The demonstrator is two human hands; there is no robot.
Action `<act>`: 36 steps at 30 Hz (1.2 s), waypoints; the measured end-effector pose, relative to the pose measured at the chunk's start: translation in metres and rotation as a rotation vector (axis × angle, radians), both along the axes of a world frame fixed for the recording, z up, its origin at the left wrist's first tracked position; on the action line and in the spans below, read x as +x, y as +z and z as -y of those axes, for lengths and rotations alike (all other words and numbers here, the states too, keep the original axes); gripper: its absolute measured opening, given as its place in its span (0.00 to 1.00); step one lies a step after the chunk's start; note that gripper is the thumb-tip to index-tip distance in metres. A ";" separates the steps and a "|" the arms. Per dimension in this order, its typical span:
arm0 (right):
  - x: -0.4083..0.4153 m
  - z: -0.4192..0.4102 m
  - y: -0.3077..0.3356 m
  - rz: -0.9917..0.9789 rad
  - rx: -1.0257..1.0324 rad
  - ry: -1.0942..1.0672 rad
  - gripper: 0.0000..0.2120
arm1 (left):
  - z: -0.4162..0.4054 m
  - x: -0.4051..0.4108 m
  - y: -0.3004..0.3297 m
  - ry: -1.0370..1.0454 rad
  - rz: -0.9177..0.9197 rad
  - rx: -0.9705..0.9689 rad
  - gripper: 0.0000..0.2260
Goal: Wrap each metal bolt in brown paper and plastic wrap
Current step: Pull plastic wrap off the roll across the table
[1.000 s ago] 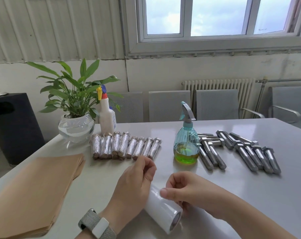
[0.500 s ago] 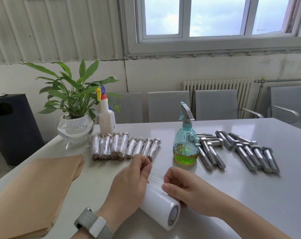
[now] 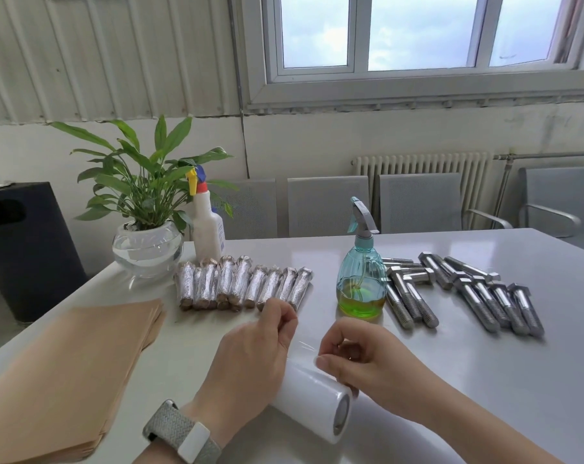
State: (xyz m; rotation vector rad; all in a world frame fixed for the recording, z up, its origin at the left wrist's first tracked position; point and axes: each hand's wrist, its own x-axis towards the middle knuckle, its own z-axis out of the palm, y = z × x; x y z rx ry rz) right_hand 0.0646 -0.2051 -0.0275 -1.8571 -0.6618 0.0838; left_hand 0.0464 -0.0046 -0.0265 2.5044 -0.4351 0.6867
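At the white worktop [image 3: 484, 380], I have both hands on the wrap roll [image 3: 312, 401], which lies on its side near the front edge. My left hand [image 3: 250, 360] pinches the film's loose edge [image 3: 302, 344] between thumb and forefinger, its grip closed on the clear sheet; my right hand [image 3: 361, 360] has its fingers curled, thumb against the roll's top (whether it also pinches film, I cannot tell). Bare bolts [image 3: 464, 293] lie in a loose group to the right, just behind and beside a green spray bottle [image 3: 361, 279]. Wrapped bolts [image 3: 242, 286] sit side by side in a row at centre-left, in front of a white spray bottle [image 3: 207, 229] and a potted plant [image 3: 146, 209]. A stack of brown paper [image 3: 66, 373] rests at the left edge. A grey watch [image 3: 181, 433] rings my left wrist.
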 end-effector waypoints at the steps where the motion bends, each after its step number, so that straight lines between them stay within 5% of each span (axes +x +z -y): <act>1: -0.001 0.000 0.000 -0.030 -0.004 0.005 0.06 | 0.000 0.000 0.000 -0.003 0.001 -0.001 0.05; 8: -0.004 0.000 0.002 -0.252 -0.011 0.058 0.07 | 0.003 -0.002 0.001 -0.018 0.033 0.025 0.10; 17: 0.001 0.000 0.000 0.018 0.063 -0.065 0.06 | 0.003 0.000 -0.003 -0.018 0.089 0.040 0.05; 25: 0.003 0.008 0.003 -0.306 0.138 0.113 0.07 | 0.005 0.003 -0.005 -0.058 0.103 0.044 0.02; 36: 0.010 0.016 0.014 -0.295 0.118 0.006 0.06 | -0.001 0.003 -0.004 -0.069 -0.059 -0.317 0.03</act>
